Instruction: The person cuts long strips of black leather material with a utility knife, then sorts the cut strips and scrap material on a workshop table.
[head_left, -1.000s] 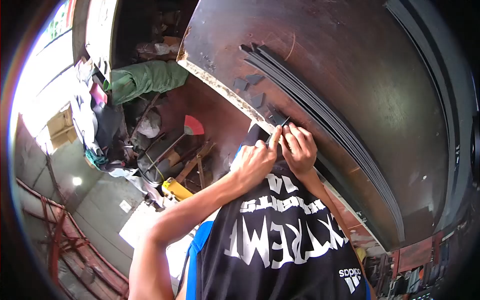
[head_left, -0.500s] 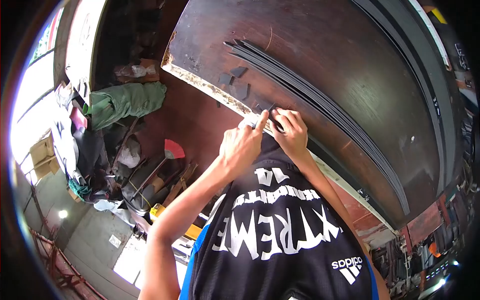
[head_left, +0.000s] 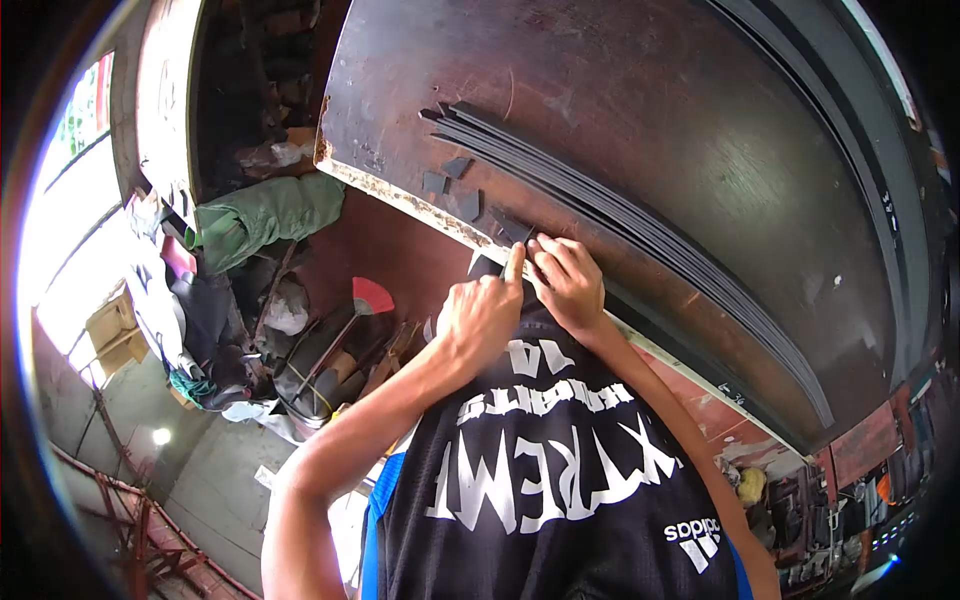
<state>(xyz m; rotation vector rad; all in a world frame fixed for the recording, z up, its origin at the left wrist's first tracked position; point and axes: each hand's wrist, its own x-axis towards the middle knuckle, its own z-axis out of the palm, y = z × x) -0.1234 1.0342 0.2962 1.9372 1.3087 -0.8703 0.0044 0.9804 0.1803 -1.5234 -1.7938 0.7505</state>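
At the near edge of the dark wooden table [head_left: 700,170], my left hand [head_left: 482,315] is closed, its index finger stretched forward. Beside its knuckles a flat blade-like tool [head_left: 486,266] shows in part; the fist hides the rest. Touching its fingertip side, my right hand [head_left: 566,285] presses curled fingers on the end of a dark sheet strip [head_left: 512,226]. What lies directly under those fingers is hidden. Several small dark offcuts [head_left: 470,206] lie just to the left. Behind the right hand stretches a bundle of long, thin dark strips [head_left: 640,215].
Wider dark bands [head_left: 880,200] curve along the table's far right side. The near table edge [head_left: 400,205] is chipped and pale. Left of the table stand a green cloth bundle [head_left: 270,215], a red-ended dustpan or broom [head_left: 372,296] and piled scraps [head_left: 215,330].
The view has shifted, so the table and strips sit slightly lower and left. Both hands stay together at the table edge; the blade-like tool now shows further beyond the left knuckles.
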